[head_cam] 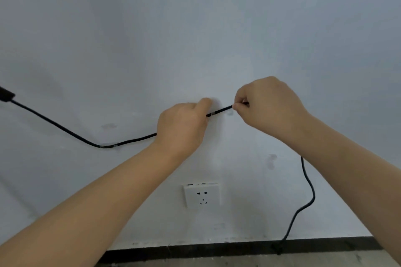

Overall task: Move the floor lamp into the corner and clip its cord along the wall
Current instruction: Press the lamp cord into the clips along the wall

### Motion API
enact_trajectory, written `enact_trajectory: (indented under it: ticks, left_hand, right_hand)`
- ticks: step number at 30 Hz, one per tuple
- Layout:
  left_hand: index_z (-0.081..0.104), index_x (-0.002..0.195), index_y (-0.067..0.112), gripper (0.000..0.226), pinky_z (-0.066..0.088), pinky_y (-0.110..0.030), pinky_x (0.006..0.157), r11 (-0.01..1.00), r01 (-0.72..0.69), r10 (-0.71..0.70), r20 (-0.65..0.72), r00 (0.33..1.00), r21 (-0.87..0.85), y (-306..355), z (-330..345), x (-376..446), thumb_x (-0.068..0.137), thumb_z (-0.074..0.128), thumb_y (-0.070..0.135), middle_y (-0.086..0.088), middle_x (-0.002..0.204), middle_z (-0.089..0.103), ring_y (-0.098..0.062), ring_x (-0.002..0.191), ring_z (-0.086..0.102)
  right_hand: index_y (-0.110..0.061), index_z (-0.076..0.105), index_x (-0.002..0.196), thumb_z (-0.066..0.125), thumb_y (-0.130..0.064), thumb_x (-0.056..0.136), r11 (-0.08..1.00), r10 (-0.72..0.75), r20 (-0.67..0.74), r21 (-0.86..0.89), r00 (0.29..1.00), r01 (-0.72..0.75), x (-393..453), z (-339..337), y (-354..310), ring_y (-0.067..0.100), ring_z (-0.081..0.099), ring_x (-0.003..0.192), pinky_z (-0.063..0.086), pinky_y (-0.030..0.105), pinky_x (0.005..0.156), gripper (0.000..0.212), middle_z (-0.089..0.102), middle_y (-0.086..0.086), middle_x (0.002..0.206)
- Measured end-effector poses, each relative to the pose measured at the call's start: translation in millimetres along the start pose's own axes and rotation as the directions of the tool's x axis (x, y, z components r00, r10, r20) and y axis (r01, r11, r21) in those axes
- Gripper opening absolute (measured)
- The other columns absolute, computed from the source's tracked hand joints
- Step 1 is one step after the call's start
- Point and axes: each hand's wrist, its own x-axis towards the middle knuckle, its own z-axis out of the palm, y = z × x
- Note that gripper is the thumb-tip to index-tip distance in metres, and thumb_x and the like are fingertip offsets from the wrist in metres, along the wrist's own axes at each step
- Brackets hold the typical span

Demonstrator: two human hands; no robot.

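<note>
Head view, only one: I'm facing a pale wall (195, 28), both arms up. My left hand (182, 128) is curled tight around the black cord (65, 128), thumb pushed toward the wall, cord coming out of the fist on both sides. My right hand (267, 106) pinches the same cord between thumb and fingertips (237, 106), other fingers folded in. Short taut stretch of cord shows between the two hands, slanting up to the right, close against the wall; a small pale band sits on it just beside my left fist, can't tell if it's a clip. Left of my fist the cord dips to a clear clip (108, 145) stuck on the wall, then climbs up-left to a black inline block (5, 94) at the frame edge. Right of my right hand the cord is hidden behind the forearm, reappears below it, hangs loose in a wavy line down to the dark baseboard (217, 249). White wall socket (201, 195) sits below the hands, nothing plugged in its visible holes. Lamp itself not in view.
</note>
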Motion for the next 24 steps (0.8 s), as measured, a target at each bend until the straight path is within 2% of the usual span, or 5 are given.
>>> enact_trajectory:
  ticks: [4, 9, 14, 19, 24]
  left_hand:
    - [0.073, 0.084, 0.003, 0.043, 0.047, -0.025, 0.030, 0.986, -0.161, 0.160, 0.031, 0.987, 0.041, 0.8, -2.8, 2.2, 0.045, 0.081, -0.015, -0.015, 0.057, 0.069, -0.027, 0.043, 0.063]
    - [0.072, 0.076, -0.003, 0.037, 0.047, -0.028, 0.032, 0.982, -0.166, 0.156, 0.107, 0.982, 0.089, 4.9, -3.4, 7.6, 0.044, 0.077, -0.020, -0.020, 0.059, 0.067, -0.033, 0.047, 0.063]
    - [0.073, 0.084, -0.002, 0.034, 0.052, -0.035, 0.050, 0.979, -0.199, 0.198, -0.030, 0.980, -0.042, 12.7, 0.7, 8.9, 0.069, 0.043, -0.004, -0.022, 0.070, 0.071, -0.035, 0.055, 0.064]
    - [0.073, 0.074, -0.004, 0.016, 0.049, -0.032, 0.047, 0.974, -0.226, 0.227, -0.033, 0.973, 0.020, 18.0, 12.3, 11.4, 0.061, 0.073, -0.013, -0.021, 0.063, 0.069, -0.034, 0.053, 0.062]
    - [0.069, 0.065, -0.003, 0.020, 0.044, -0.028, 0.048, 0.955, -0.263, 0.275, -0.076, 0.958, 0.135, 22.3, 20.0, 10.8, 0.050, 0.069, -0.016, -0.019, 0.061, 0.067, -0.030, 0.052, 0.061]
  right_hand:
    - [-0.010, 0.066, 0.085, 0.057, -0.017, 0.082, 0.990, -0.010, -0.003, 0.138, 1.000, 0.010, 9.0, -8.2, 8.4, 0.029, 0.060, 0.087, 0.046, 0.032, 0.072, 0.012, 0.069, 0.012, 0.088]
    - [-0.005, 0.069, 0.084, 0.060, -0.012, 0.080, 0.967, -0.033, -0.106, 0.248, 0.994, 0.058, 3.7, -1.6, 26.2, 0.024, 0.058, 0.085, 0.039, 0.026, 0.072, 0.011, 0.066, 0.014, 0.088]
    - [-0.006, 0.070, 0.082, 0.063, -0.015, 0.080, 0.928, 0.132, -0.198, 0.368, 0.971, -0.051, -12.4, 20.3, 37.2, 0.012, 0.046, 0.072, 0.033, 0.004, 0.060, 0.012, 0.049, 0.005, 0.079]
    - [-0.005, 0.071, 0.079, 0.063, -0.009, 0.078, 0.868, 0.190, -0.197, 0.492, 0.962, -0.070, -30.1, 29.6, 49.0, -0.003, 0.047, 0.058, 0.037, 0.002, 0.062, 0.009, 0.052, 0.003, 0.077]
    - [-0.021, 0.069, 0.075, 0.060, -0.004, 0.080, 0.654, 0.262, -0.013, 0.737, 0.965, -0.168, -64.3, 37.0, 76.1, -0.001, 0.052, 0.043, 0.038, 0.004, 0.045, 0.020, 0.062, -0.016, 0.051]
